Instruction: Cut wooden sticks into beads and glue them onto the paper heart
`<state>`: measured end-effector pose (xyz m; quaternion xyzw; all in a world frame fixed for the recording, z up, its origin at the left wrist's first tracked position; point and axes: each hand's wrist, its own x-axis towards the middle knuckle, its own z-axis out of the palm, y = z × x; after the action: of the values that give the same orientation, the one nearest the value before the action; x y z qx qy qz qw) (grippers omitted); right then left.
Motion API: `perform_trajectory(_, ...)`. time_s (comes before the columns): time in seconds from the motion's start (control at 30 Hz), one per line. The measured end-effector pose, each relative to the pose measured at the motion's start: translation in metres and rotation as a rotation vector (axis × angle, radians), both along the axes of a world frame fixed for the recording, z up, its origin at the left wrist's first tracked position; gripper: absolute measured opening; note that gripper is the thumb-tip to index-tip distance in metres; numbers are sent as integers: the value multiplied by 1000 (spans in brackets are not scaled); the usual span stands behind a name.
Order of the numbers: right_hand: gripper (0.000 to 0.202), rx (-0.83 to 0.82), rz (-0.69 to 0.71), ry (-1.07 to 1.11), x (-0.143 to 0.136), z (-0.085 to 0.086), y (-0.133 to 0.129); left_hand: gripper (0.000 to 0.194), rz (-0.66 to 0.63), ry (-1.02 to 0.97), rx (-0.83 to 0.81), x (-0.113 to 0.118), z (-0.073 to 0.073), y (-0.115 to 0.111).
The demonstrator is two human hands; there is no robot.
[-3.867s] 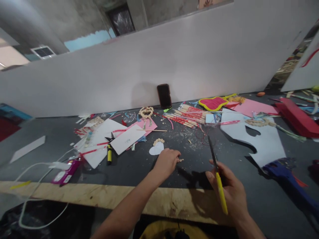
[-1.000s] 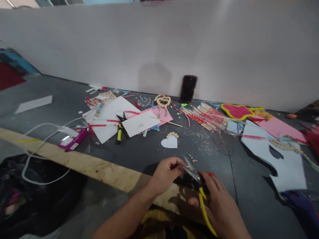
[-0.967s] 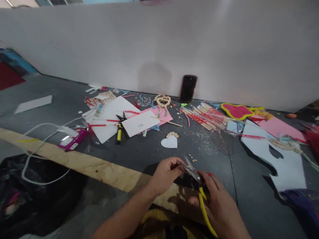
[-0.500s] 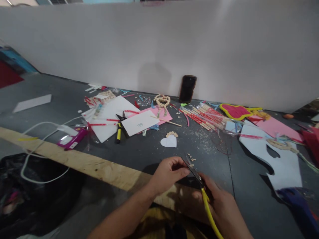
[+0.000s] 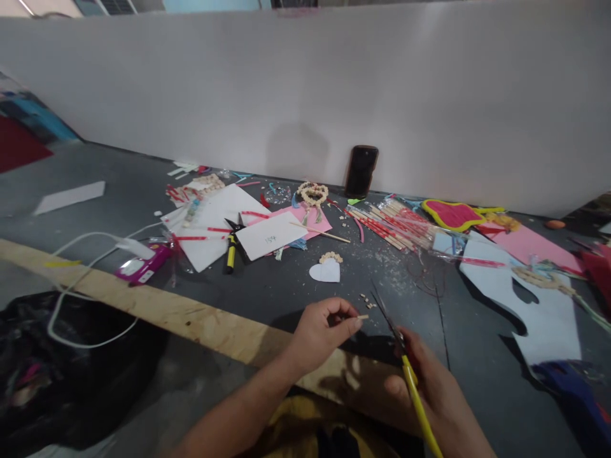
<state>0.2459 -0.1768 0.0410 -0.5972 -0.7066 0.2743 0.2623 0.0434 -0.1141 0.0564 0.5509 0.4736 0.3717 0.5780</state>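
Between its thumb and fingers, my left hand (image 5: 324, 331) pinches a short wooden stick (image 5: 363, 317) whose end juts out to the right. My right hand (image 5: 424, 375) is wrapped round a yellow-handled pair of scissors (image 5: 403, 350), the blades pointing up and left, apart from the stick. Just beyond the fingers lie several small cut wooden pieces (image 5: 367, 301). Farther back, a white paper heart (image 5: 325, 272) rests on the dark table, with a row of small wooden pieces (image 5: 331, 257) along its upper edge.
Black-and-yellow pliers (image 5: 231, 249) and white paper (image 5: 270, 236) lie left of centre. A phone (image 5: 361, 172) leans on the pale wall. Red-striped sticks (image 5: 386, 226) lie at right, near cut white board (image 5: 544, 312). A purple device (image 5: 143, 264) with white cable is at left.
The scissors in my right hand have moved right, away from the stick in my left hand. My left hand has barely moved, and the stick's end now shows clear of the blades.
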Motion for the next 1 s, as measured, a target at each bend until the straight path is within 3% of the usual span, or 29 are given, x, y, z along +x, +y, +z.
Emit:
perform_trajectory(0.13, 52, -20, -5, -16, -4, -3, 0, 11, -31, 181, 158, 0, 4, -3)
perform_trajectory(0.27, 46, 18, 17, -158, -8, -2, 3, 11, -69, 184, 227, -1, 7, -4)
perform_trajectory(0.43, 44, 44, 18, -336, -13, 2, 4, 14, -26, -128, -18, 2, -2, -3)
perform_trajectory(0.6, 42, 114, -5, -308, -11, 4, 2, 13, 99, -384, -263, 7, -10, -1)
perform_trajectory(0.73, 41, 134, -69, -262, -4, 3, -1, 14, 123, -493, -292, 4, -10, 1)
perform_trajectory(0.83, 42, 109, -108, -246, 0, -1, -4, 11, 127, -461, -273, 2, -11, 3)
perform_trajectory(1.0, 47, 120, -42, -257, -4, -2, -7, 23, 126, -483, -322, 5, -16, 2)
